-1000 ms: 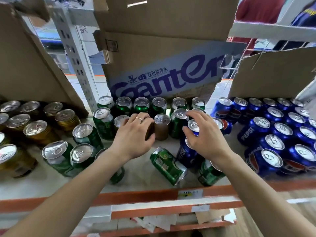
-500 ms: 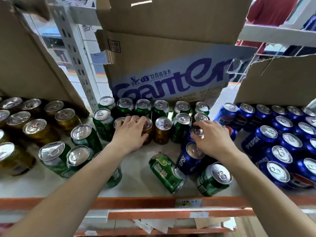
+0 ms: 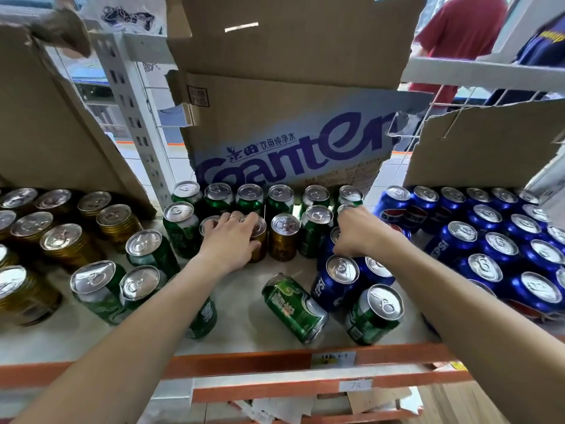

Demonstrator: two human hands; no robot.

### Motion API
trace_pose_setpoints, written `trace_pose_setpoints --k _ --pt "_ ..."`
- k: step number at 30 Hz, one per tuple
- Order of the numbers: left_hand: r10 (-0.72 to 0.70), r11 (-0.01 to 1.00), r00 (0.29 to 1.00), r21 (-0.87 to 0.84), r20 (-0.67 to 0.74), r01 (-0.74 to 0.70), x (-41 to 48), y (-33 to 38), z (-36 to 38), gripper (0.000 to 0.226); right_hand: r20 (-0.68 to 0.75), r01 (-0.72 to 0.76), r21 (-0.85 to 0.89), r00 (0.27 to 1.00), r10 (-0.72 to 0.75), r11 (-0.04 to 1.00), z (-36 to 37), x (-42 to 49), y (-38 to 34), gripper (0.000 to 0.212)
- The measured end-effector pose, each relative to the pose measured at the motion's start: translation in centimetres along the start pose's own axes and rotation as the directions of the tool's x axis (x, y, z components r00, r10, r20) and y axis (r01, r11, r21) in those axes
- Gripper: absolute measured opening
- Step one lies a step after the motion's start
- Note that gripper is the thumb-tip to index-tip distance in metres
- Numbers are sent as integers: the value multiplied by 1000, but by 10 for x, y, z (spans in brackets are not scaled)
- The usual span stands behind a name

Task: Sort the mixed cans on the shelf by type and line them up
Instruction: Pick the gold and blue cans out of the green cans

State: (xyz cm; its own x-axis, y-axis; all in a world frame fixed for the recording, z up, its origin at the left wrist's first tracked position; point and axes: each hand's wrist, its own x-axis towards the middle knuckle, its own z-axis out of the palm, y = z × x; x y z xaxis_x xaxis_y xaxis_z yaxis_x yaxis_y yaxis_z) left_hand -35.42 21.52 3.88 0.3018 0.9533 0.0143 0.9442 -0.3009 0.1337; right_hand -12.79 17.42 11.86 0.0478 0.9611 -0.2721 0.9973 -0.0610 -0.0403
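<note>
Shelving with an orange front rail (image 3: 244, 359) carried the mixed cans, backed by a printed cardboard box (image 3: 290, 117).

Left hand (image 3: 227, 240): fingers lay curled over the lid of a gold can (image 3: 258, 250), with the thumb against its side, holding it. A second gold can (image 3: 284, 240) stood upright, touching the first on its right. A row of green cans (image 3: 249, 197) stood just beyond the fingertips. A tipped green can (image 3: 295, 307) lay on its side nearer the rail, between the two forearms.

Right hand (image 3: 363, 235): fingers were curled down over a covered can (image 3: 347, 208). Only part of its lid showed; its colour could not be determined. A blue can (image 3: 339, 280) stood just below the wrist.

Grouped blue cans (image 3: 489, 246) stood right of the right hand, and grouped gold cans (image 3: 61, 240) stood well left of the left hand.
</note>
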Motion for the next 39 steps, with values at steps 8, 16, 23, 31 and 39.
trace_pose_setpoints --k 8,16,23,31,39 --pt "2 1000 1000 -10 -1 -2 -2 -1 -5 45 -67 137 41 989 -134 990 -14 -3 24 29" --pt "-12 1000 1000 19 -6 12 -2 1 -2 48 -386 184 265 920 -71 946 -51 -48 55 39" --pt "-12 997 1000 -82 12 13 2 -2 -9 39 -534 446 788 838 111 424 -56 -67 75 42" --pt "-183 652 981 -755 -67 70 -1 -6 -50 16 -319 365 906 921 223 -213 -40 -73 52 38" --pt "-160 -257 971 -957 179 134 -28 15 -94 39 -105 159 722 987 120 -674 -12 -75 26 38"
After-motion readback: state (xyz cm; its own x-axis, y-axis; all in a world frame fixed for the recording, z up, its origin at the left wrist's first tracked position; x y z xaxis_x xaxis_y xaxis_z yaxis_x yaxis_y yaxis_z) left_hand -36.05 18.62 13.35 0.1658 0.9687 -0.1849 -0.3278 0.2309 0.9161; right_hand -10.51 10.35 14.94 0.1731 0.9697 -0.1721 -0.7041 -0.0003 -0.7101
